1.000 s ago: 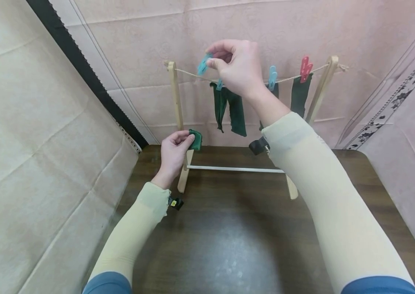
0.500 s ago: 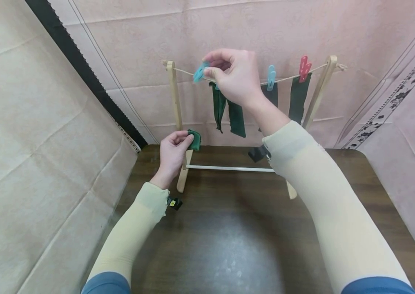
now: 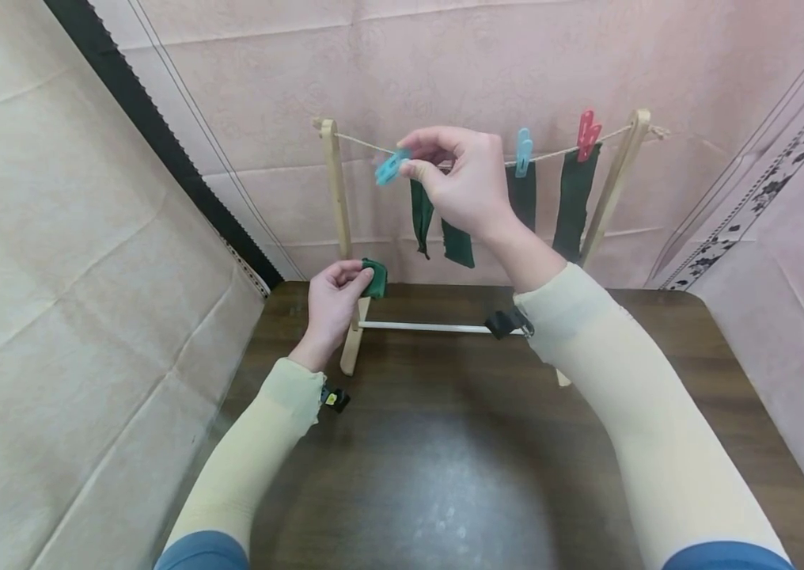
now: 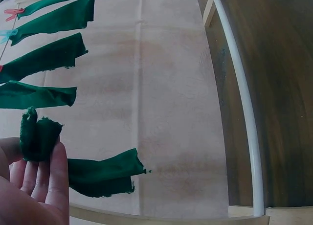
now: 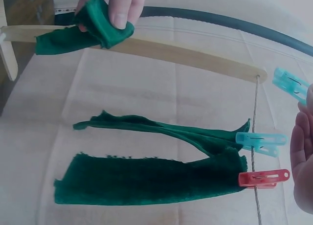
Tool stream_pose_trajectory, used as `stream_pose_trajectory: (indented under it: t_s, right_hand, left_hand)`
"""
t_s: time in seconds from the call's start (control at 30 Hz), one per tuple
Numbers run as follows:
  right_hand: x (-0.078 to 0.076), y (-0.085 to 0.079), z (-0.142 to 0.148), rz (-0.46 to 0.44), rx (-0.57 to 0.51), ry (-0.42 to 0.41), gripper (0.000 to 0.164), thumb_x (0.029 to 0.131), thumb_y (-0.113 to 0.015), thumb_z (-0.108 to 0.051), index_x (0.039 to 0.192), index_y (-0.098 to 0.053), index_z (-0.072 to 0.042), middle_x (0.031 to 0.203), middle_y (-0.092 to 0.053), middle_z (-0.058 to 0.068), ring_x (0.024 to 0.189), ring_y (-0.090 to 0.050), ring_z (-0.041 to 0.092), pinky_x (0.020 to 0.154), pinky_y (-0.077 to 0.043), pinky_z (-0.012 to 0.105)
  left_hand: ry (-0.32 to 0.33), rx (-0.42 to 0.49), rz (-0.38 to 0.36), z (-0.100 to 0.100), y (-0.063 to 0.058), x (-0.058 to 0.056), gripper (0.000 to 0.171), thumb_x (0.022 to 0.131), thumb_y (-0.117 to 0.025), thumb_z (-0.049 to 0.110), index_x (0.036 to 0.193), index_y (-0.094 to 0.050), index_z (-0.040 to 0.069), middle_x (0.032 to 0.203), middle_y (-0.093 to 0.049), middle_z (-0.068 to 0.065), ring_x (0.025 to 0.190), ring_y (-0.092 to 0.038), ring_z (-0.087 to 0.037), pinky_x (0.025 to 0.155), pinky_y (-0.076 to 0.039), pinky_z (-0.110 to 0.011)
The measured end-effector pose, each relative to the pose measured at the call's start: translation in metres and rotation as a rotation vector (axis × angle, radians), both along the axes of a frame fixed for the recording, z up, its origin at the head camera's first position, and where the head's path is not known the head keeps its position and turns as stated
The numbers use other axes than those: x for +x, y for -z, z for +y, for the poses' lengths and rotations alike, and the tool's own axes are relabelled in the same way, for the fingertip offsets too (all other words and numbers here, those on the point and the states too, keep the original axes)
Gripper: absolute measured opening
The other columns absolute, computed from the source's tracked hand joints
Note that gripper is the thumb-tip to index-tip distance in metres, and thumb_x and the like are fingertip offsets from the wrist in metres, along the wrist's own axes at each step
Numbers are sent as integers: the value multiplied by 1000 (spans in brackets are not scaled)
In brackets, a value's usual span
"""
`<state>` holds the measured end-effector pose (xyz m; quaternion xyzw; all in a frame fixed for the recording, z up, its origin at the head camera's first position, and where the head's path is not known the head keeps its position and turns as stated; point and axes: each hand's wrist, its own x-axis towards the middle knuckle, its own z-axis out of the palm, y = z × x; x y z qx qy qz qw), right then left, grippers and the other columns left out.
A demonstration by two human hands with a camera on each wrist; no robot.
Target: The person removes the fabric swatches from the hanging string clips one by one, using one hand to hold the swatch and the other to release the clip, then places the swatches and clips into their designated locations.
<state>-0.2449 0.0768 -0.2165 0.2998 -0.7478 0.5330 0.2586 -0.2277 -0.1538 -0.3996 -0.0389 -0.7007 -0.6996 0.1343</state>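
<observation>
My left hand [image 3: 329,299] pinches a green cloth strip [image 3: 376,279] low beside the left post. In the left wrist view the strip [image 4: 41,137] bunches up above the fingers, and a tail of green cloth shows past them. My right hand [image 3: 469,170], up at the rope line [image 3: 359,143], pinches a light-blue clothespin [image 3: 391,168] between thumb and fingers. The right wrist view shows this clothespin [image 5: 289,83] near the line's left end, apart from the cloth. Close by, a blue clothespin [image 5: 261,141] and a red clothespin [image 5: 266,177] clip two green strips to the line.
A wooden rack with a left post [image 3: 336,182], a right post [image 3: 619,182] and a white crossbar [image 3: 430,326] stands on the brown table [image 3: 402,443]. Further right hang strips under a blue clothespin [image 3: 523,150] and a red clothespin [image 3: 589,134]. Pale cloth walls [image 3: 231,79] surround it.
My right hand has come down with the blue clothespin, from above the line to about its level. My left hand has dipped slightly, still pinching the green strip.
</observation>
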Motion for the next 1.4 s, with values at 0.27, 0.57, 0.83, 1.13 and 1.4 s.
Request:
stream_pose_trajectory:
  t_s: [0.27,0.57,0.83,1.13,1.4]
  right_hand:
    - [9,21,5,-16,-45,-37,19,93,-86,-10,111,-82,-5,98,-81,6,84,-72,13,71,-49,26]
    - [20,47,7,-17,-48,-34,20,92,-83,1,111,-80,3,100,-80,15,89,-74,24,78,-54,27]
    - [38,78,14,-119,-82,-55,21,94,-80,2,115,-77,4,106,-79,17,97,-74,27,91,-57,36]
    - [23,149,35,-235,-126,-59,23,95,-84,-10,116,-79,-3,109,-80,6,101,-73,20,96,-60,42]
    - [28,175,45,-301,-138,-21,23,95,-83,-12,116,-79,-4,108,-79,8,100,-74,21,94,-61,38]
  left_hand:
    - [-4,-28,-4,-4,6,4,25,100,-79,15,116,-74,-4,92,-77,0,86,-72,-13,79,-59,-25]
    - [-11,-20,-12,-8,13,7,23,98,-81,14,114,-75,-2,90,-78,3,86,-73,-12,79,-58,-24]
    - [5,-17,-37,-9,18,14,27,99,-81,16,115,-74,-3,93,-79,1,89,-74,-13,81,-59,-24]
    - [13,-27,-49,-10,27,20,30,99,-80,17,117,-74,-6,93,-78,2,86,-73,-11,78,-59,-22]
    - [24,-42,-69,-10,34,21,28,97,-82,17,113,-76,-4,96,-79,-3,85,-73,-14,76,-59,-23]
